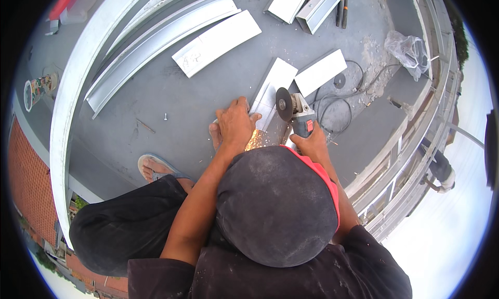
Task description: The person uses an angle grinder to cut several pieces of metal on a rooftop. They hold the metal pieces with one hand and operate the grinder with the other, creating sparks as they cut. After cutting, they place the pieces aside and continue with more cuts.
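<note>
My right hand (312, 143) is wrapped around the grey body of an angle grinder (302, 121), whose dark round disc (284, 104) stands on edge beside a white metal channel (275, 86). Orange sparks (254, 141) fly near the channel's near end. My left hand (236, 123) holds that channel from its left side, thumb on the metal and fingers bent. Toes of one foot (214, 134) show just left of this hand. The cap (278, 205) hides the channel's nearest end and part of my right forearm.
A short white channel (320, 72) lies to the right, near a loose disc (339, 80) and black cable (332, 97). More channels (217, 43) and a long curved one (161, 49) lie at the upper left. A clear plastic bag (408, 52) sits by the right edge railing (442, 91).
</note>
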Tool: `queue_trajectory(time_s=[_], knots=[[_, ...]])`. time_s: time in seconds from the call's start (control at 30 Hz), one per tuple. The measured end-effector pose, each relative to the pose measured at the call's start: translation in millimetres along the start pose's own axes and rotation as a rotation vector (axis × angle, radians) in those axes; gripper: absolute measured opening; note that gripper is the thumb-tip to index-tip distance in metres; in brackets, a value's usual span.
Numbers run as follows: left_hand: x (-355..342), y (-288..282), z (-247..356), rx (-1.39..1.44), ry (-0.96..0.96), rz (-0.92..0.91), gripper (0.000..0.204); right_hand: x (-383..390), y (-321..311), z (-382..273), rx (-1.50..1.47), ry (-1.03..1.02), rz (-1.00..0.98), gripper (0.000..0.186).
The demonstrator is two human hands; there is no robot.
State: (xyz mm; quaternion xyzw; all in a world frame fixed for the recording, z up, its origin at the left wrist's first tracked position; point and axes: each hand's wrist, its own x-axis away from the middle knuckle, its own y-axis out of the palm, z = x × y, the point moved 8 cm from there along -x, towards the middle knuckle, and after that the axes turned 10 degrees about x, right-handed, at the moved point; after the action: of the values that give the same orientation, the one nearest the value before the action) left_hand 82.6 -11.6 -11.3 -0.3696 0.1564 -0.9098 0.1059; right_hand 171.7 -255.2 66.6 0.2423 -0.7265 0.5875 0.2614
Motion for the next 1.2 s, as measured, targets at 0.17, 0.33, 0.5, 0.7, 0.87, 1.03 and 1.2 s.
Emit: queue_trajectory(time_s=[0.17, 0.33, 0.5, 0.7, 0.87, 1.03, 1.2], knots=[[4, -4, 5, 0.0, -0.008, 0.01, 0.039, -5, -1, -5, -0.057, 0.061, -0.038, 0.066], [3, -4, 4, -0.003, -0.017, -0.006, 0.039, -10, -2, -3, -0.011, 0.007, 0.027, 0.066], [4, -4, 4, -0.012, -0.01, -0.002, 0.041, -12, -4, -12, -0.072, 0.024, -0.011, 0.065], [1, -1, 1, 0.015, -0.019, -0.014, 0.042, -13, -7, -15, -0.053, 0.005, 0.021, 0.063], [2, -3, 1, 0.014, -0.016, -0.013, 0.042, -18, -6, -13, -0.014, -0.014, 0.026, 0.065], [0, -3, 0, 0.012, -0.039, -0.029, 0.041, -16, -3, -11, 0.008, 0.019, -0.001, 0.067], [3, -5, 5, 0.026, -0.053, -0.013, 0.04, -14, -1, -11, -0.031, 0.005, 0.019, 0.067]])
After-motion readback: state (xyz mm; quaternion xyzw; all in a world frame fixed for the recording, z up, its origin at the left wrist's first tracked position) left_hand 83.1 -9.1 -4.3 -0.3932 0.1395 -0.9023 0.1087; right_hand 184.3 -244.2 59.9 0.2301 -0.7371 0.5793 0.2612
